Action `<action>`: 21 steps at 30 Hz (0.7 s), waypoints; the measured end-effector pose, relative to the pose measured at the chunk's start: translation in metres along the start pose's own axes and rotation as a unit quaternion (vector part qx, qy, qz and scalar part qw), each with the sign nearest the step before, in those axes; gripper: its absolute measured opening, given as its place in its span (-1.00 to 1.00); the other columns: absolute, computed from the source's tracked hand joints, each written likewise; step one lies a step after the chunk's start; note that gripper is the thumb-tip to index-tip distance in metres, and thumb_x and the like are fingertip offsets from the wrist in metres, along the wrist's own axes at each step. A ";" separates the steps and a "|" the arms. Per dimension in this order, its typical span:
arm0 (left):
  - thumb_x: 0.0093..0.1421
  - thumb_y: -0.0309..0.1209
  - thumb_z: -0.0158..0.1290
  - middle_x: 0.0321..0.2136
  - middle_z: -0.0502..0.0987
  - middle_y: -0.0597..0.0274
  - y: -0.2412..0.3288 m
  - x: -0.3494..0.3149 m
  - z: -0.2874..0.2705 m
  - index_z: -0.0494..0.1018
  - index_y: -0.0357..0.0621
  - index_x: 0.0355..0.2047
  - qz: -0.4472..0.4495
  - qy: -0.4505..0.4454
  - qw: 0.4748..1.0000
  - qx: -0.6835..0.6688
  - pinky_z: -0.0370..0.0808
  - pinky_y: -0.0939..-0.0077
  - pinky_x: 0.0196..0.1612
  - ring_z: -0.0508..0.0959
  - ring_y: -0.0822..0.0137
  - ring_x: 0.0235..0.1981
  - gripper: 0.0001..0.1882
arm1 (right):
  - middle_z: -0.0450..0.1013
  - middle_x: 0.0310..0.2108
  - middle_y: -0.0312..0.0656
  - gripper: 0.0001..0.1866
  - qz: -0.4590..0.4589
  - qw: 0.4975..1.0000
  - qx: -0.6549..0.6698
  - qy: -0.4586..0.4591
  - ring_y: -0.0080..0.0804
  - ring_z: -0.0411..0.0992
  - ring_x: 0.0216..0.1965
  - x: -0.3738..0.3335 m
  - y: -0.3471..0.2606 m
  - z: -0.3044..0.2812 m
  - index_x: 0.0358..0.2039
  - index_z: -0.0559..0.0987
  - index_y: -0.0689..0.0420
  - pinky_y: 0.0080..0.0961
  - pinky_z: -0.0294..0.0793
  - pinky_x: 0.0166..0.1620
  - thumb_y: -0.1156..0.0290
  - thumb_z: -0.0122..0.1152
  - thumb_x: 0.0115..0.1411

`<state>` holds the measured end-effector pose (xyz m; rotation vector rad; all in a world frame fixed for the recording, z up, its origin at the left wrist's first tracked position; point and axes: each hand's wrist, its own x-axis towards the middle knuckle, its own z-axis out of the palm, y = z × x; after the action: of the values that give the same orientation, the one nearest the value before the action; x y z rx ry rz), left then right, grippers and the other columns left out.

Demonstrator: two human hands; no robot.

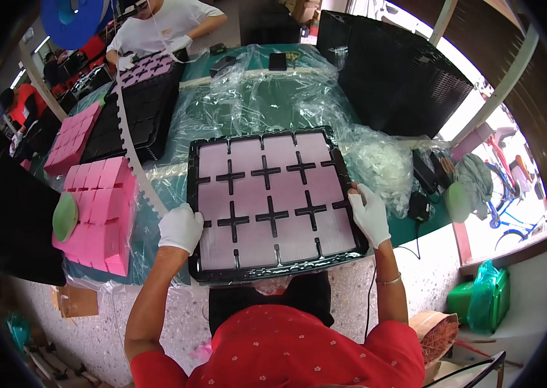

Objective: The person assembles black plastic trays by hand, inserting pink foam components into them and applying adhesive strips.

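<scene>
Black moulded plastic tray (273, 271) sits on table edge in front of person, on clear plastic sheeting (247, 97). Holds twelve pale pink square pads (267, 194), three rows of four; six cross-shaped dividers between them. Left hand (181, 227), white-gloved, curls over tray's left rim; right hand (370, 215), also gloved, grips right rim, fingers closed on edge. Tray likely light, thin, somewhat flexible; pads probably soft foam, loose. Best held at opposite rims, kept level. Bright pink pad stack (102, 213) at left, uncountable. One green disc (65, 216) beside it.
</scene>
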<state>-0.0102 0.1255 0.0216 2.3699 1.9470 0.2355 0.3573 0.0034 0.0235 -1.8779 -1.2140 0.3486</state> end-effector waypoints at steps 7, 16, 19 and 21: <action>0.10 -0.23 -0.01 -0.47 0.56 -0.29 -0.014 0.010 -0.013 0.53 -0.36 -0.43 0.017 -0.056 0.998 -0.010 0.54 0.04 -0.18 0.60 -0.20 -0.35 -0.64 | 0.52 -0.24 -0.18 -0.53 -0.056 0.941 0.325 -0.075 -0.50 0.45 -0.23 0.032 -0.012 -0.022 0.09 0.46 0.27 -0.60 0.39 -0.10 0.58 -0.15 0.16; 0.08 -0.16 0.04 -0.46 0.55 -0.29 -0.013 0.012 -0.020 0.54 -0.35 -0.44 0.005 -0.067 0.997 -0.047 0.51 0.06 -0.15 0.58 -0.21 -0.33 -0.60 | 0.49 -0.22 -0.09 -0.83 -0.234 0.969 0.035 0.063 -0.20 0.45 -0.17 0.177 -0.009 0.022 -0.25 0.59 0.21 -0.43 0.40 -0.09 0.47 0.12 0.17; 0.10 -0.05 0.05 -0.40 0.58 -0.20 -0.031 0.018 -0.018 0.57 -0.28 -0.36 0.038 -0.119 0.991 -0.048 0.51 0.10 -0.16 0.59 -0.16 -0.28 -0.54 | 0.50 -0.15 -0.09 -0.91 -0.422 0.897 0.071 0.106 -0.15 0.44 -0.06 0.195 -0.012 0.033 -0.34 0.56 0.19 -0.36 0.34 0.02 0.50 0.10 0.16; 0.11 0.01 0.04 -0.38 0.59 -0.20 -0.035 0.019 -0.043 0.57 -0.27 -0.32 0.019 -0.103 0.991 -0.081 0.51 0.11 -0.15 0.59 -0.16 -0.27 -0.50 | 0.49 -0.03 -0.11 -0.88 -0.472 0.874 0.104 0.038 -0.16 0.39 0.07 0.209 0.002 0.049 -0.27 0.52 0.18 -0.36 0.22 0.19 0.53 0.08 0.16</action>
<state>-0.0470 0.1490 0.0604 2.2314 1.7238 0.1398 0.4306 0.2052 0.0358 -0.9259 -1.7837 -0.1357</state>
